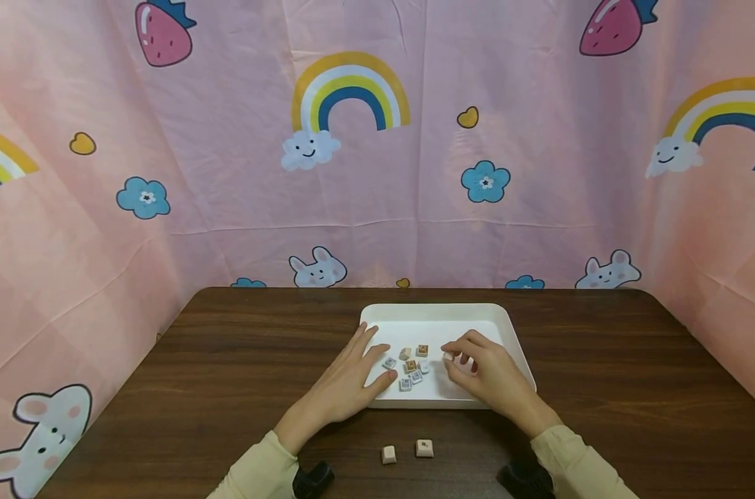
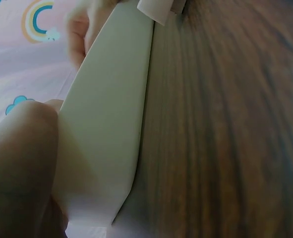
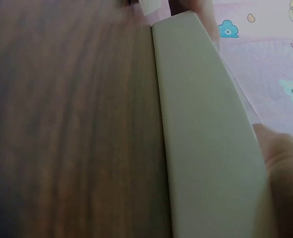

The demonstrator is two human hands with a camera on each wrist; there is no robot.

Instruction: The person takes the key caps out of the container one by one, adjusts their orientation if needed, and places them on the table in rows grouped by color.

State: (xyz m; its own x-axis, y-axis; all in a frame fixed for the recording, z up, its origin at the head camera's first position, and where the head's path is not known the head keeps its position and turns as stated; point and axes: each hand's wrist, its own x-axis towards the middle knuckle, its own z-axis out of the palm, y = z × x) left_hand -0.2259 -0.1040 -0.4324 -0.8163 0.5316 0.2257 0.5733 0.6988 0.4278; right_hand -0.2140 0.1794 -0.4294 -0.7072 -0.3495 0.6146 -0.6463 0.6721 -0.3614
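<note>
A white tray (image 1: 440, 312) holds several small keycaps, some pale and some brown-patterned, such as a brown keycap (image 1: 422, 351) and a grey-white keycap (image 1: 405, 384). My right hand (image 1: 492, 371) is over the tray's right half and pinches a pale keycap (image 1: 448, 356) between thumb and fingers. Over the left side, my left hand (image 1: 348, 381) has its fingers spread, the thumb close to the keycaps and nothing held. In both wrist views, the tray's outer wall (image 2: 104, 99) hides most of what the hands do.
Two pale keycaps, a smaller one (image 1: 388, 454) and a larger one (image 1: 424, 448), sit on the dark wooden table (image 1: 259, 360) in front of the tray. Behind the table hangs a pink patterned cloth (image 1: 228, 104). Black wrist straps (image 1: 313, 479) show near both sleeves.
</note>
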